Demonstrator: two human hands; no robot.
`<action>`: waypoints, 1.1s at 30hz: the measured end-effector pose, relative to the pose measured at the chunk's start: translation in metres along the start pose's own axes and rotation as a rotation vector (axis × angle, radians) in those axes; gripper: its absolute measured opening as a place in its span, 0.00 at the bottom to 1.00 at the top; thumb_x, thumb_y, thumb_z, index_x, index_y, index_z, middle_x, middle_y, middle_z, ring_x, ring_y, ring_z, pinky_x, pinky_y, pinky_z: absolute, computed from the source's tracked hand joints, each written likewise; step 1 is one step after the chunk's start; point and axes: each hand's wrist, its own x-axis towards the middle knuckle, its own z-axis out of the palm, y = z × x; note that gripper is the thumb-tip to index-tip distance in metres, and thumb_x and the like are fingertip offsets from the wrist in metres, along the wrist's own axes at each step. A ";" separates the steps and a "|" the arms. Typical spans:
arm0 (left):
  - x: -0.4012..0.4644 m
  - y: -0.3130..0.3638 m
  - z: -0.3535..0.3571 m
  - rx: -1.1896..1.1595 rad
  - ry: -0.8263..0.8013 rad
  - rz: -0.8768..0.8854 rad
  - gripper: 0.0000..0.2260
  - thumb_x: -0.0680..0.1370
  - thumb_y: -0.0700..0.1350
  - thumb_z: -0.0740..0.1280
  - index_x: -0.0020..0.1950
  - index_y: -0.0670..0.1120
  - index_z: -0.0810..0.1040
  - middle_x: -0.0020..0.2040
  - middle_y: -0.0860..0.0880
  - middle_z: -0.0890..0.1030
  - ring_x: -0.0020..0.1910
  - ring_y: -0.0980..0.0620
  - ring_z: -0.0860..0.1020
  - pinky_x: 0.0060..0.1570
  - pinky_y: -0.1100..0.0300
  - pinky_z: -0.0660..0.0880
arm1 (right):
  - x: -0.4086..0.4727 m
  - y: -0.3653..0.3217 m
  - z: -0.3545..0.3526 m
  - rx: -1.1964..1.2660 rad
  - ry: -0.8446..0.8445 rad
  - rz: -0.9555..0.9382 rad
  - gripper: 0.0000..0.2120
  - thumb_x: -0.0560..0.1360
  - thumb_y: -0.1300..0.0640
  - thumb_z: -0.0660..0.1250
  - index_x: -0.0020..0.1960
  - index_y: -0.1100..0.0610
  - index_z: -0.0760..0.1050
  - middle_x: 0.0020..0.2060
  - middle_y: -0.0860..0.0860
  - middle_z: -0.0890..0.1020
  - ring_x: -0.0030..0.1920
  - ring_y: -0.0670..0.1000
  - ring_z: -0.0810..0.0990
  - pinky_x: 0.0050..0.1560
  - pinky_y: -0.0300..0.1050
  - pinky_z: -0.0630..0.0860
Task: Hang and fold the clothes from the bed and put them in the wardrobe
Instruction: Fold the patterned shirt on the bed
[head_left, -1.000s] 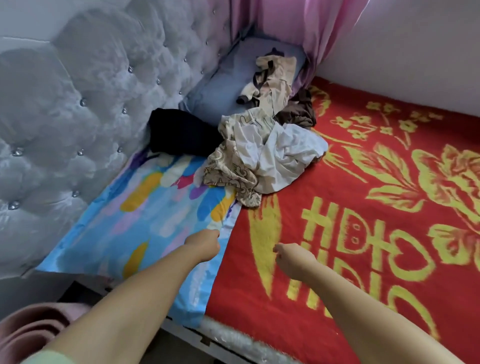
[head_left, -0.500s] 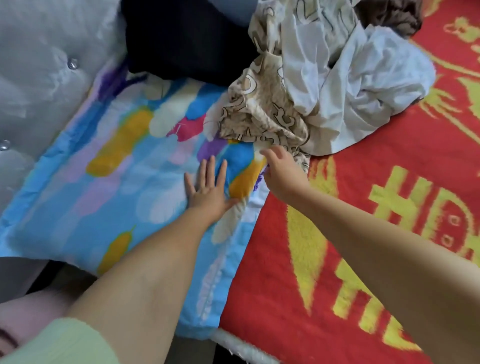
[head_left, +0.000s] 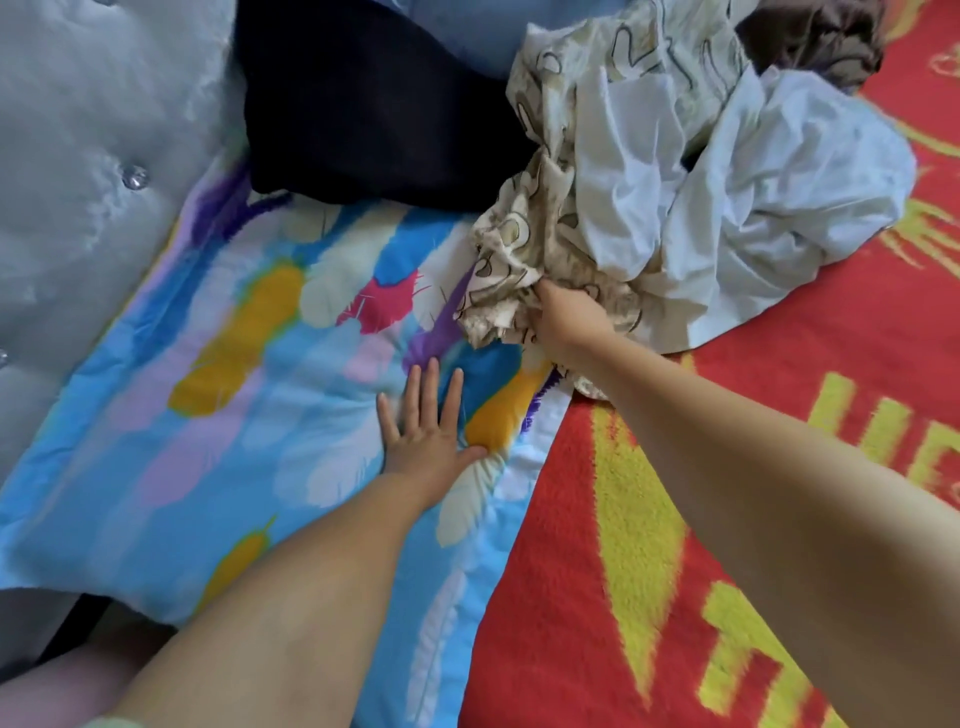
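A heap of clothes lies on the bed ahead of me. A beige patterned garment (head_left: 524, 244) is crumpled at the front of the heap, with a pale white garment (head_left: 753, 197) bunched beside it on the right. A black garment (head_left: 363, 104) lies to the left and a brown one (head_left: 815, 41) at the top right. My right hand (head_left: 566, 322) grips the lower edge of the beige patterned garment. My left hand (head_left: 426, 436) presses flat, fingers spread, on the colourful feather-print pillow (head_left: 208, 364).
A red blanket with yellow patterns (head_left: 675, 571) covers the bed on the right. A grey tufted headboard (head_left: 78, 156) rises on the left. A blue pillow (head_left: 457, 31) shows behind the black garment.
My right hand has reached further forward and closed on the beige patterned garment. My left hand stays flat on the pillow. The view has moved closer to the heap.
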 end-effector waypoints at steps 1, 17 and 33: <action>0.001 0.001 -0.001 0.004 -0.010 -0.005 0.44 0.76 0.69 0.53 0.68 0.51 0.21 0.68 0.48 0.20 0.70 0.50 0.24 0.68 0.37 0.33 | -0.008 0.001 0.003 0.017 -0.048 -0.026 0.19 0.79 0.65 0.54 0.70 0.59 0.63 0.51 0.59 0.78 0.42 0.56 0.73 0.35 0.47 0.69; -0.058 0.057 -0.065 -0.668 -0.038 -0.111 0.26 0.77 0.62 0.60 0.68 0.46 0.70 0.71 0.40 0.68 0.70 0.40 0.67 0.64 0.51 0.65 | -0.253 0.068 0.040 0.122 -0.728 -0.183 0.06 0.77 0.60 0.57 0.41 0.54 0.64 0.38 0.50 0.71 0.40 0.51 0.70 0.40 0.47 0.67; -0.267 0.320 -0.234 -1.439 -0.154 0.386 0.07 0.78 0.46 0.65 0.45 0.43 0.71 0.35 0.45 0.67 0.34 0.45 0.67 0.30 0.63 0.69 | -0.424 0.230 -0.122 1.205 -0.140 0.204 0.14 0.80 0.49 0.60 0.60 0.56 0.75 0.57 0.54 0.81 0.56 0.49 0.80 0.62 0.57 0.74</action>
